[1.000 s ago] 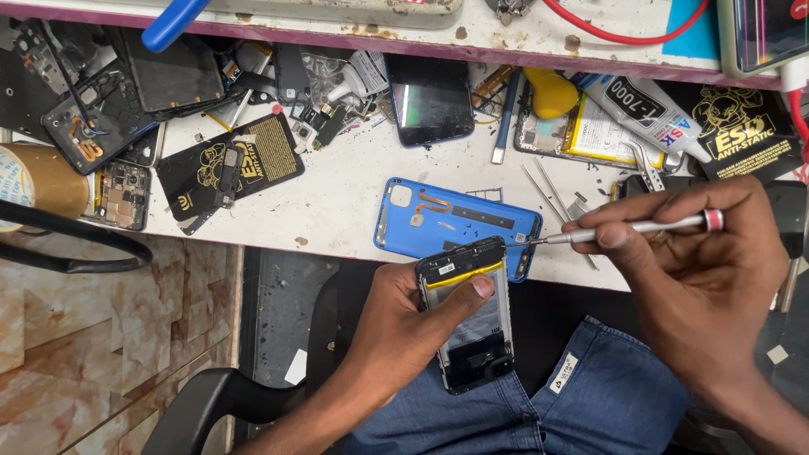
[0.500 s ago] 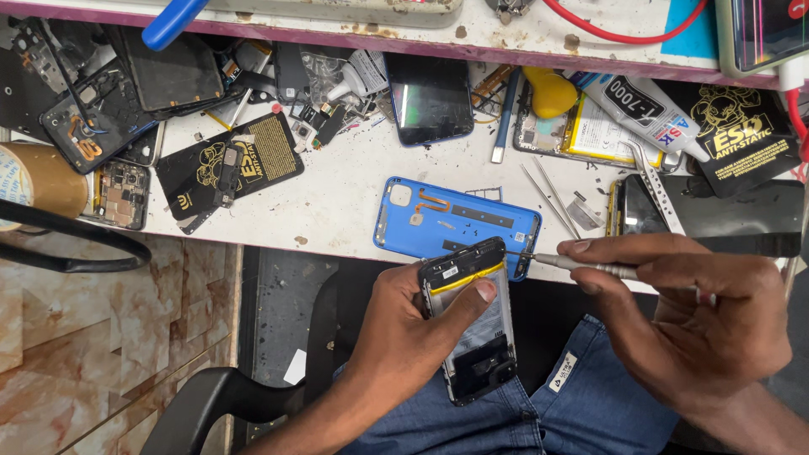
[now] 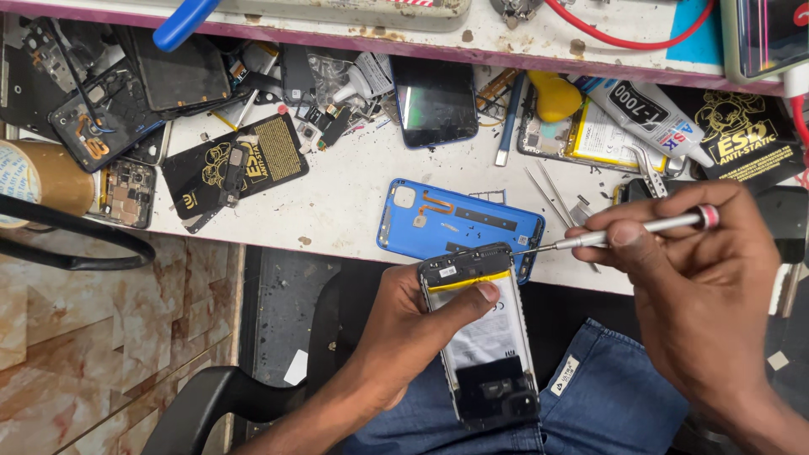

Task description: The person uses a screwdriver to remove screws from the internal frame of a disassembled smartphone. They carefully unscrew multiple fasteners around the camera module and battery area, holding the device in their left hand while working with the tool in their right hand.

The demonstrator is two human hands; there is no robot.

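Observation:
My left hand (image 3: 413,333) grips an opened phone (image 3: 484,337) above my lap, back cover off, with its white battery and a yellow strip exposed; my thumb lies across the upper part. My right hand (image 3: 699,295) holds a thin silver screwdriver (image 3: 624,232) with a red ring near its end. The screwdriver's tip points left and reaches the phone's top right corner. The blue back cover (image 3: 459,219) lies inside-up on the white workbench (image 3: 345,190) just beyond the phone.
Phone parts crowd the bench: dark frames (image 3: 109,109), black anti-static bags (image 3: 240,164), a dark phone screen (image 3: 434,101), tweezers (image 3: 548,190), a glue tube (image 3: 645,109), a yellow pick (image 3: 556,93). A tape roll (image 3: 34,181) sits at left, a black chair arm (image 3: 194,404) below.
My right hand rolled the screwdriver back upright in its fingers and brought the tip again to the phone's top right corner. My left hand kept the phone still.

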